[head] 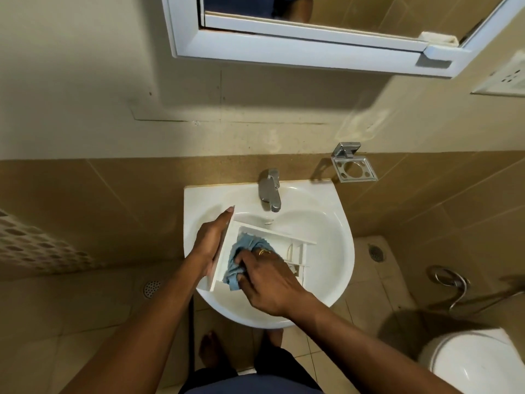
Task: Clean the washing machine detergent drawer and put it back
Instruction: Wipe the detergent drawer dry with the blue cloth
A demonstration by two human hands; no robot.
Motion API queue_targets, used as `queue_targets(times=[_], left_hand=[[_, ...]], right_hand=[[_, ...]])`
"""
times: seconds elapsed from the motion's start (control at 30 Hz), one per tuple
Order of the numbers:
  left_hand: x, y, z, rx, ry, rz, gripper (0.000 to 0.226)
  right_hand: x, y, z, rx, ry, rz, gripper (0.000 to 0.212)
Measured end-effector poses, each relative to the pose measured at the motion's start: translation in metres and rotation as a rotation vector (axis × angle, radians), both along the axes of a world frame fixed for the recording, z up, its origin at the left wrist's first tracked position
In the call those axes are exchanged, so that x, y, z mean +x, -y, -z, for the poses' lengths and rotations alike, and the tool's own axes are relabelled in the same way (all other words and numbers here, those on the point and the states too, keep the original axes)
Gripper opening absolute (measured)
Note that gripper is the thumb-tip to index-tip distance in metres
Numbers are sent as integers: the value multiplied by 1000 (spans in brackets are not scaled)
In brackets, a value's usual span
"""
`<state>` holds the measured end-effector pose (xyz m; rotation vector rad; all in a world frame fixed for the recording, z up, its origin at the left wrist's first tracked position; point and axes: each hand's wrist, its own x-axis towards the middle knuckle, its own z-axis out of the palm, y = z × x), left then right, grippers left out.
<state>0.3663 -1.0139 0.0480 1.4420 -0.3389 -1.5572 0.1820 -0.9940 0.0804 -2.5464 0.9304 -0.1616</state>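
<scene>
The white detergent drawer lies over the white sink basin, its front panel turned to the left. My left hand grips that front panel from the outside. My right hand, a ring on one finger, holds a blue cloth bunched inside the drawer's left compartment. The compartments on the right side of the drawer show small dividers. Part of the cloth hangs over the drawer's near edge.
A steel tap stands at the back of the basin. A metal holder is fixed to the wall on the right. A mirror cabinet hangs above. A toilet sits at lower right, floor drains either side.
</scene>
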Motion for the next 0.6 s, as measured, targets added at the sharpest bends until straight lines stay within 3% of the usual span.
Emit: queue_targets(times=[0.2,0.33,0.47,0.6], left_hand=[[11,-7,1,-18,39,-51,66],[6,-6,2,-27,79,-50,63],[2,-6,7,-19,56,-103,61],[2,2,6,-10,45,-157,82]], right_hand=[[-51,23,13,-150,-245,-66,40],[-58,34,10,-22,-272,-83,26],[-27,28,-12,25,-55,24,25],[4,0,-22,61,122,-28,24]])
